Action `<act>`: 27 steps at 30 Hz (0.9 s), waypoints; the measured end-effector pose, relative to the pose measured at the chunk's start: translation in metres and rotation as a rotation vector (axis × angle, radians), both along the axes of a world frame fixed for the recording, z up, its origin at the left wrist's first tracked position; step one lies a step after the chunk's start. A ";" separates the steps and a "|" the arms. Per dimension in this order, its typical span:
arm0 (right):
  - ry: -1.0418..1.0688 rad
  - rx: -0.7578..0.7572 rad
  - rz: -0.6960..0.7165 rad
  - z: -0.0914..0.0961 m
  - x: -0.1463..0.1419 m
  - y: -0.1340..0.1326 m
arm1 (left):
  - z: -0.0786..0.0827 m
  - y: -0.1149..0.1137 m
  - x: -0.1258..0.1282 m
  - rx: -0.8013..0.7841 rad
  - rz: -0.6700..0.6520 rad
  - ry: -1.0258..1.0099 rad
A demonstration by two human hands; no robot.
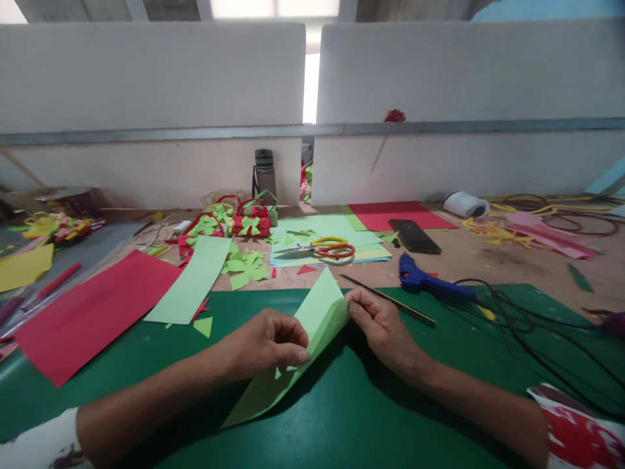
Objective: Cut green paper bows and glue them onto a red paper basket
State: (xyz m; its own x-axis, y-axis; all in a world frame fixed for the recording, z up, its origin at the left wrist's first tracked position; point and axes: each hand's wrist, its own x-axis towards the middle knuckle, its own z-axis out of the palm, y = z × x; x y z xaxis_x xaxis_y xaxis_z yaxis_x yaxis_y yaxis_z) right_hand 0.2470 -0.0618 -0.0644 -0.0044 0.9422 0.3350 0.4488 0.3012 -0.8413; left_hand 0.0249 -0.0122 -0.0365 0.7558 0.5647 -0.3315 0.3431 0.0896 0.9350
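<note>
A light green sheet of paper is held at a slant above a green mat. It is bent lengthwise, with its right long edge curling up over the rest. My left hand lies over its left part, fingers curled and thumb against the paper. With thumb and fingertips, my right hand pinches the raised edge near the upper right corner. Just beyond the right hand lies a dark pencil. Scissors with yellow and red handles rest on stacked coloured paper farther back.
To the right, a blue glue gun trails a black cord. A phone lies behind it. Red paper and a pale green strip are at left. Small red paper baskets and a bottle stand at the back.
</note>
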 end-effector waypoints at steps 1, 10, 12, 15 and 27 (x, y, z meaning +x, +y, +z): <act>-0.011 0.007 -0.002 0.000 0.000 0.000 | 0.000 -0.002 0.001 0.006 0.013 0.009; -0.102 0.103 0.015 0.001 -0.002 -0.003 | 0.003 -0.011 0.003 0.164 0.028 -0.010; -0.181 0.201 0.045 0.002 -0.001 -0.006 | 0.003 -0.011 0.002 0.199 0.031 -0.012; -0.399 0.440 0.153 0.006 0.002 -0.010 | 0.002 -0.011 0.001 0.218 0.035 -0.024; -0.571 0.761 0.152 0.016 0.008 -0.013 | 0.025 0.002 -0.019 0.267 0.237 -0.157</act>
State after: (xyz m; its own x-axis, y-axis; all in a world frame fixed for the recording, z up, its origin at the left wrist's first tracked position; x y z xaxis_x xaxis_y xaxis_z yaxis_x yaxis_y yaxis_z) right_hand 0.2547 -0.0749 -0.0480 -0.4604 0.4493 0.7656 0.6411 0.7648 -0.0633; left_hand 0.0057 -0.0107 -0.0118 0.6243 0.7802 -0.0395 0.1926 -0.1047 0.9757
